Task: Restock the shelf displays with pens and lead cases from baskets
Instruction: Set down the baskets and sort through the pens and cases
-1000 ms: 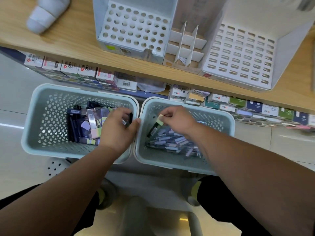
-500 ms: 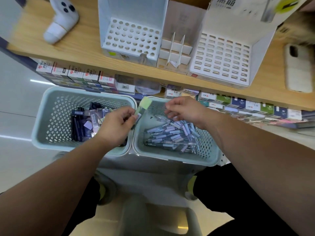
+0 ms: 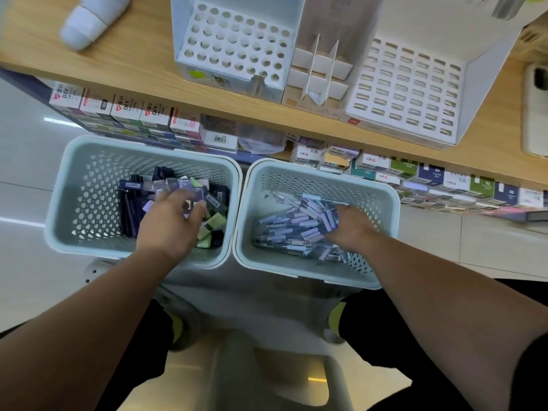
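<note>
Two pale blue perforated baskets stand side by side below a wooden shelf [image 3: 142,69]. The left basket [image 3: 74,161] holds lead cases [image 3: 178,185] in lilac, green and dark blue. My left hand [image 3: 169,226] reaches down into it, fingers spread over the cases and blurred. The right basket [image 3: 391,203] holds a heap of lilac pens [image 3: 296,226]. My right hand [image 3: 353,229] is down among them with its fingertips buried in the pile. On the shelf stand a round-hole display [image 3: 237,40], a divided cardboard tray [image 3: 320,72] and a slotted display [image 3: 406,90], with nothing in them.
A white controller [image 3: 89,22] lies at the shelf's left end and a phone [image 3: 536,108] at its right edge. Rows of small stationery boxes [image 3: 148,114] fill the level under the shelf. The baskets rest on a pale stool [image 3: 267,366] between my legs.
Half a second ago my left hand held a green case raised at the basket rim and my right hand hovered above the pens. Both hands have dropped back into their baskets.
</note>
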`<state>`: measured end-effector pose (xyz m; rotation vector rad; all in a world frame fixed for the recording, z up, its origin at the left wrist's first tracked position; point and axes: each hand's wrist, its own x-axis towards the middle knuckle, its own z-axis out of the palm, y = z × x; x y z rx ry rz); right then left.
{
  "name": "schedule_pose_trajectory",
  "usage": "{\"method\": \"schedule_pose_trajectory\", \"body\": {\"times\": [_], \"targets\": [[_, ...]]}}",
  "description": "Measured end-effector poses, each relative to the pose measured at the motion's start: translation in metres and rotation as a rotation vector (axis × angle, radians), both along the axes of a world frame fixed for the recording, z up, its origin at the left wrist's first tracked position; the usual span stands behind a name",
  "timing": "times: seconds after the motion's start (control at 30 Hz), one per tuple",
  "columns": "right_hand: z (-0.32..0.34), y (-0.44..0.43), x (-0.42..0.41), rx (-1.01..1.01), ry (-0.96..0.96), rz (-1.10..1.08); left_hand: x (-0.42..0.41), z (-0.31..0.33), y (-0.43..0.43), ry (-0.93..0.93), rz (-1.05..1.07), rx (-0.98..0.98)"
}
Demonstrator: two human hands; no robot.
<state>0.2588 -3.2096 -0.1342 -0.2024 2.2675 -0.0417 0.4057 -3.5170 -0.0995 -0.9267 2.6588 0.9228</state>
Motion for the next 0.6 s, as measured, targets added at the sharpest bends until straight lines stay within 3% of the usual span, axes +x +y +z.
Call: {"method": "schedule_pose_trajectory", "body": {"times": [0.07,0.23,0.43,0.6], "targets": [[-0.006,0.002,0.002,-0.029,0.108,0.231,-0.006,0.004,0.013,0.097,-0.055,0.027],[-0.018,-0.007,-0.005,-0.079,0.091,0.745,-0.013,-0.001,0.048,0.126,-0.184,0.095],[-0.033,-0.027,-0.019,-0.062,0.076,0.937,-0.007,-0.015,0.058,0.169,-0.136,0.118],[-0.049,-0.022,-0.004,-0.066,0.151,0.946,-0.006,-0.02,0.058,0.135,-0.183,0.106]]}}
